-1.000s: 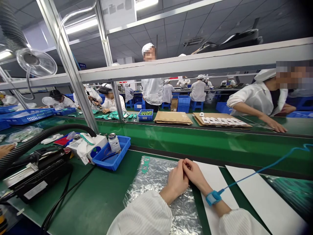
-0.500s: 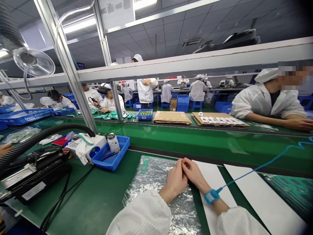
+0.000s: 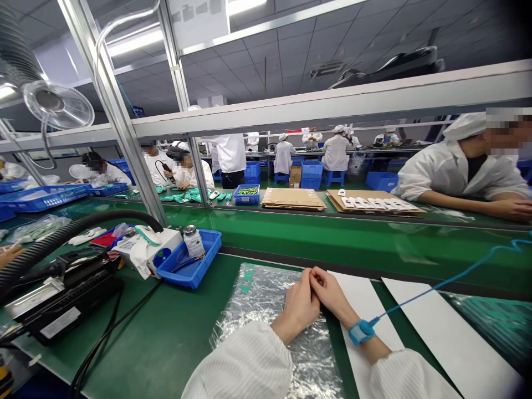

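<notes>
My left hand (image 3: 300, 303) and my right hand (image 3: 330, 292) rest together, fingers curled in and fingertips touching each other. Nothing shows in either one, though the far side of the fingers is hidden. Under my left hand lies a clear plastic bag (image 3: 245, 313), with small green ring-shaped pieces (image 3: 246, 278) at its far corner. Beneath my right forearm is a white sheet (image 3: 361, 302). A blue wrist strap (image 3: 361, 332) with a coiled blue cord circles my right wrist.
Left of the bag stand a blue tray (image 3: 195, 271) with a white bottle (image 3: 193, 242), and a black device (image 3: 62, 313) with cables. Another white sheet (image 3: 440, 327) and bagged green parts (image 3: 494, 316) lie right. Across the green belt (image 3: 291, 230), a co-worker (image 3: 461, 163) leans on the bench beside cardboard sheets (image 3: 293, 198).
My hands have stayed in place. In the background a standing person in white has shifted left. The co-worker across the belt has moved slightly to the right.
</notes>
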### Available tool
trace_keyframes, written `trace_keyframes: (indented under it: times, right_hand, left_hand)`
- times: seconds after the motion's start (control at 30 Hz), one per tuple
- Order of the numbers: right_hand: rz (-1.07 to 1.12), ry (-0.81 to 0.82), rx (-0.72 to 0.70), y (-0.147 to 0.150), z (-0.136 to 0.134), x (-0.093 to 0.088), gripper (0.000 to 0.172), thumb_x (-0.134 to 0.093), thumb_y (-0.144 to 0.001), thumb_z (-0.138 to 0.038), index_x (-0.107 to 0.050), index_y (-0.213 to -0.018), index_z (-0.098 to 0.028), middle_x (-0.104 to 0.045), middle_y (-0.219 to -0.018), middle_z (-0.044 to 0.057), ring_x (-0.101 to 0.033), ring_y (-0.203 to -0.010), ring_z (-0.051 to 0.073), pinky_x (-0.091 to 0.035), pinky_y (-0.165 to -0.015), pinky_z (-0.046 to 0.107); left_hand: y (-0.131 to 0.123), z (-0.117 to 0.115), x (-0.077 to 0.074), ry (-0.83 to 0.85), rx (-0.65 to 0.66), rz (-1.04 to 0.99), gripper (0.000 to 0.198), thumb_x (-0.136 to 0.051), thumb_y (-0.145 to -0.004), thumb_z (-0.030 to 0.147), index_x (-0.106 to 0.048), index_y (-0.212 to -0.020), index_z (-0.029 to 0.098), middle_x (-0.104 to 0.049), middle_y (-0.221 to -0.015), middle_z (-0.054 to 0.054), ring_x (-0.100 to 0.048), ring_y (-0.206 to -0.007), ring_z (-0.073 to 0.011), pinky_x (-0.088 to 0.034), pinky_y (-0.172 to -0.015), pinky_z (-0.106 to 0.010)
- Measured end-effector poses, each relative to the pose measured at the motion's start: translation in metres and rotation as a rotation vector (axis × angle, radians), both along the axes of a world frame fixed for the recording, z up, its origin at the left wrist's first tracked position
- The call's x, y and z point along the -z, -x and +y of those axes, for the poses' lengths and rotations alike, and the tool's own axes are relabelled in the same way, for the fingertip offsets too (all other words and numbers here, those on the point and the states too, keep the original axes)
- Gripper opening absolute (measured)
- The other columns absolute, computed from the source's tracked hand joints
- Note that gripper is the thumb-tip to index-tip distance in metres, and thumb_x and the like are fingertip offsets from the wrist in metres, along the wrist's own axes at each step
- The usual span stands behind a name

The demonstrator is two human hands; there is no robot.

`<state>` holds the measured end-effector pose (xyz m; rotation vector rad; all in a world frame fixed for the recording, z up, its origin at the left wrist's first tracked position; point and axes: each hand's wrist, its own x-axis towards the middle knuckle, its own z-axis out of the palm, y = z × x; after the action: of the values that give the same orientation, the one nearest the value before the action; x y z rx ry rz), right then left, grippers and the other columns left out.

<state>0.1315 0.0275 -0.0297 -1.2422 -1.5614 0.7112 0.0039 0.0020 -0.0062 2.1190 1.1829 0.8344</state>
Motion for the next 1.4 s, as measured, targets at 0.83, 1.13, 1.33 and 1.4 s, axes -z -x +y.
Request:
trace_keyframes:
  times: [0.83, 1.13, 1.33, 1.4]
  right_hand:
    - [-0.001, 0.008, 0.013, -0.0003, 0.0022, 0.0026, 0.029, -0.050, -0.081, -0.043, -0.044, -0.062, -0.022, -0.050, -0.056, -0.002, -0.048, -0.055, 0.017, -0.039, -0.052, 0.028]
    - [0.009, 0.012, 0.009, -0.0010, 0.0022, 0.0022, 0.027, -0.052, -0.078, -0.043, -0.045, -0.062, -0.022, -0.052, -0.057, -0.001, -0.048, -0.055, 0.017, -0.041, -0.055, 0.030]
    - [-0.009, 0.010, 0.009, -0.0030, 0.0040, 0.0036, 0.027, -0.051, -0.078, -0.042, -0.046, -0.061, -0.022, -0.052, -0.057, -0.001, -0.049, -0.055, 0.017, -0.040, -0.055, 0.030]
    - [-0.013, 0.010, 0.007, -0.0033, 0.0042, 0.0037, 0.027, -0.051, -0.078, -0.043, -0.046, -0.061, -0.022, -0.052, -0.057, -0.001, -0.049, -0.055, 0.018, -0.040, -0.055, 0.030]
  left_hand:
    - [0.0009, -0.0004, 0.0001, -0.003, 0.008, 0.013, 0.048, -0.042, -0.083, 0.018, -0.035, -0.130, 0.023, -0.067, -0.110, -0.011, -0.064, -0.095, -0.0310, -0.048, -0.076, -0.039]
    - [0.0008, -0.0003, -0.0006, -0.004, 0.007, 0.000, 0.049, -0.043, -0.080, 0.016, -0.037, -0.128, 0.022, -0.068, -0.109, -0.013, -0.065, -0.095, -0.0351, -0.049, -0.076, -0.044]
    - [0.0002, -0.0002, -0.0013, 0.014, 0.007, -0.029, 0.046, -0.044, -0.081, 0.018, -0.039, -0.126, 0.022, -0.067, -0.109, -0.013, -0.065, -0.094, -0.0370, -0.049, -0.076, -0.046]
    - [0.0001, -0.0004, -0.0016, 0.034, 0.009, -0.044, 0.047, -0.044, -0.081, 0.019, -0.039, -0.128, 0.022, -0.067, -0.110, -0.014, -0.064, -0.095, -0.0379, -0.048, -0.078, -0.048]
